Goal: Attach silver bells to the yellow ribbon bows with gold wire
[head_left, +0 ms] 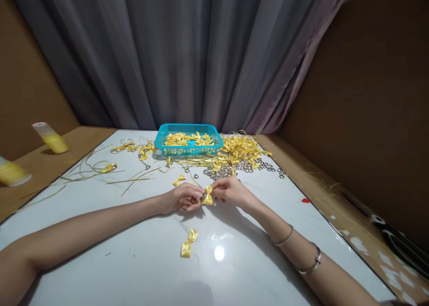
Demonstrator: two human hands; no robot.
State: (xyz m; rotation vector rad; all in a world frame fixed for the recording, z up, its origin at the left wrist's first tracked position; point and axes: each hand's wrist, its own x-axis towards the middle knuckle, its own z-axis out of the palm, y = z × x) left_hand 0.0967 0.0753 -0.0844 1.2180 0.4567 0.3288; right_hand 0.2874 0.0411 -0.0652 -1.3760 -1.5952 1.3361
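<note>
Over the middle of the table, my left hand (187, 197) and my right hand (231, 190) meet at a small yellow ribbon bow (208, 196). Fingertips of my right hand pinch the bow from its right side. My left hand is closed at the bow's left edge, where a shiny silver bead (204, 194) shows by its fingertips; whether the bead is fastened to the bow I cannot tell. A second yellow bow (189, 243) lies flat on the table nearer to me. Just behind my left hand rests another loose bow (179, 180).
A turquoise basket (187, 150) with yellow bows stands at the back. To its right are a heap of bows (243, 149) and many silver beads (219, 172). Gold cords (134, 179) lie at left, near two yellow spools (53, 140). Scissors (385, 228) lie far right.
</note>
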